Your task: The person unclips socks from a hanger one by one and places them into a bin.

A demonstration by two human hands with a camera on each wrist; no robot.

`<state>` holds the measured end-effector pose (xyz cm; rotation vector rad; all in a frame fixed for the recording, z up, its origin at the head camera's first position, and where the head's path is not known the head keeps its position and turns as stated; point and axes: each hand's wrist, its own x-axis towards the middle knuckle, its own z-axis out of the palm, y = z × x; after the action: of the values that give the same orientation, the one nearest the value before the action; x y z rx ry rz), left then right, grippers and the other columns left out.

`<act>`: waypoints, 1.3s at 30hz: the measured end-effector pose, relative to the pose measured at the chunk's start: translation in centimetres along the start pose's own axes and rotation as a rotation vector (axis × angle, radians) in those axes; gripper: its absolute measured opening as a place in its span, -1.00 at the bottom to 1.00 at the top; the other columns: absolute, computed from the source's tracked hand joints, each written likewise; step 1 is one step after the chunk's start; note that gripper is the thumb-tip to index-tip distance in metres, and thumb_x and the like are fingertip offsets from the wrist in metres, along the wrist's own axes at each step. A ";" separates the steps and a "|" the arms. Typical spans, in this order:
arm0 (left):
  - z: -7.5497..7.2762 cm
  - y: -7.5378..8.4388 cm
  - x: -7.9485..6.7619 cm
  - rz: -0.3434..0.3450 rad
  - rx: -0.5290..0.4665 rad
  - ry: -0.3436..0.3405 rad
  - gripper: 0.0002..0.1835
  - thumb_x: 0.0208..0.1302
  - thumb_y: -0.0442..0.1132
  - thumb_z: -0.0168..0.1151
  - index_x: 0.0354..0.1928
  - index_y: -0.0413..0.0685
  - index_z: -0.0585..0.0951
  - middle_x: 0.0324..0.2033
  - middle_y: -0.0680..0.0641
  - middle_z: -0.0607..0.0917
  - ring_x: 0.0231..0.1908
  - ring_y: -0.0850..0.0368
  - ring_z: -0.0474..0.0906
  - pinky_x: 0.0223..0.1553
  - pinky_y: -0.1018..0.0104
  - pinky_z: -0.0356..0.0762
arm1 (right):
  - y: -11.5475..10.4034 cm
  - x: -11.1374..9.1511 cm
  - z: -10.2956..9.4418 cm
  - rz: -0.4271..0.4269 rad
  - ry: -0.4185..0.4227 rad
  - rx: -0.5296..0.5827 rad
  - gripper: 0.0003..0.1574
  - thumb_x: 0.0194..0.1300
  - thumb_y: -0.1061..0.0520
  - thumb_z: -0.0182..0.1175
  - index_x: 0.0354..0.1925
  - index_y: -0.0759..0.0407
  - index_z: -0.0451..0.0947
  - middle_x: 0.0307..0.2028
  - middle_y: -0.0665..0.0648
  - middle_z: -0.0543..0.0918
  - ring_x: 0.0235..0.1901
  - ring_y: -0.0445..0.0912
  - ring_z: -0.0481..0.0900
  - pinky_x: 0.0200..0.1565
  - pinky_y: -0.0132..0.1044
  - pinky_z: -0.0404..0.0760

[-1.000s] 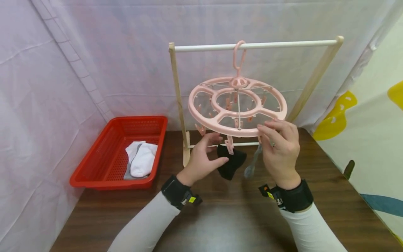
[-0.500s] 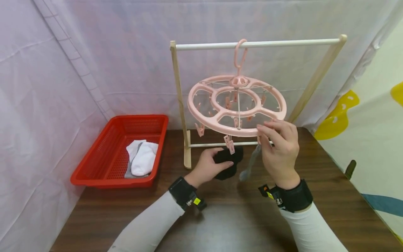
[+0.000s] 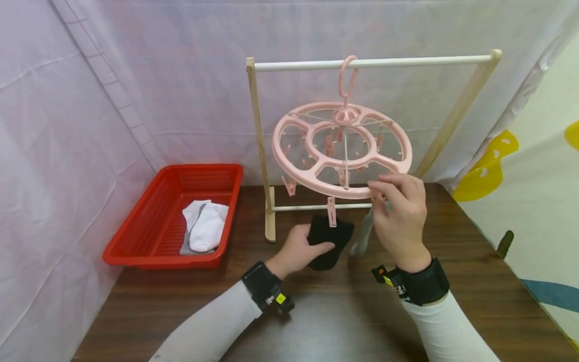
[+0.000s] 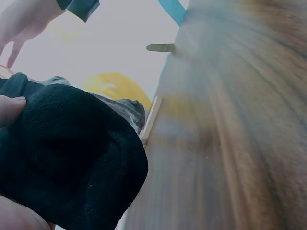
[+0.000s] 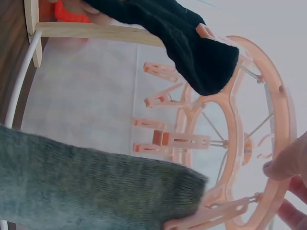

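A pink round clip hanger (image 3: pixel 289 171) hangs by its hook from a white bar. One of its clothespins (image 3: pixel 332 212) bites the upper edge of a black sock (image 3: pixel 332 246). My left hand (image 3: pixel 298 251) grips this sock below the peg, thumb in front and fingers behind; in the left wrist view the black cloth (image 4: pixel 72 153) fills much of the picture. With thumb and fingers my right hand (image 3: pixel 402 216) pinches the hanger's front right rim, as the right wrist view shows at the rim (image 5: pixel 280 110). Beside that hand a grey sock (image 5: pixel 96 182) hangs from another clothespin (image 5: pixel 216 215).
A red basket (image 3: pixel 135 260) on the left holds white socks (image 3: pixel 209 227) and something grey under them. The wooden rack (image 3: pixel 260 146) stands at the back of the brown table (image 3: pixel 316 322). Further pegs (image 3: pixel 289 186) dangle around the hanger.
My left hand, at first beside the black sock, has taken hold of it and moved slightly lower. The sock looks spread flatter and lower. My right hand stays at the rim.
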<state>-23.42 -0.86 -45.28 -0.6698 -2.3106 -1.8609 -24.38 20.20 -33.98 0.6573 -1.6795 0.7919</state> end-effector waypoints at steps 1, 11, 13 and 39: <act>0.0 -0.1 -0.1 -0.002 -0.001 0.000 -0.73 0.08 -0.15 0.46 -0.20 -0.11 0.70 -0.27 -0.10 0.78 -0.28 0.19 0.69 -0.20 0.26 0.66 | 0.1 -0.1 0.0 0.004 -0.022 -0.006 -0.87 0.11 0.37 0.30 -0.34 0.24 0.73 -0.22 0.30 0.66 -0.11 0.26 0.49 -0.05 0.05 0.40; -0.3 -0.8 -0.5 -0.047 -0.024 0.011 -0.74 0.08 -0.15 0.46 -0.22 -0.12 0.70 -0.30 -0.10 0.78 -0.32 0.18 0.71 -0.26 0.24 0.68 | 0.1 -0.5 0.1 0.048 -0.227 -0.089 -0.72 0.02 0.39 0.33 -0.24 0.18 0.72 -0.25 0.23 0.63 -0.18 0.22 0.44 -0.13 0.04 0.40; -0.3 -0.9 -0.5 -0.056 -0.028 0.010 -0.74 0.08 -0.16 0.46 -0.21 -0.12 0.70 -0.29 -0.10 0.78 -0.31 0.18 0.71 -0.25 0.24 0.68 | 0.0 -0.5 0.1 0.037 -0.256 -0.094 -0.67 -0.02 0.36 0.37 -0.21 0.16 0.71 -0.24 0.23 0.62 -0.17 0.22 0.43 -0.13 0.05 0.40; -0.9 2.8 -0.9 -0.105 0.009 -0.010 -0.78 0.11 -0.28 0.40 -0.19 -0.17 0.69 -0.29 -0.11 0.77 -0.32 0.25 0.67 -0.22 0.27 0.64 | -2.3 -2.4 1.8 0.170 -0.887 -0.119 -0.47 0.12 -0.28 0.33 -0.10 0.03 0.62 -0.22 0.09 0.70 -0.24 0.01 0.65 -0.24 0.00 0.60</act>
<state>-21.66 -1.50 -42.90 -0.5685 -2.4026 -1.8926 -23.13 17.38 -36.27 0.8562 -2.5900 0.5266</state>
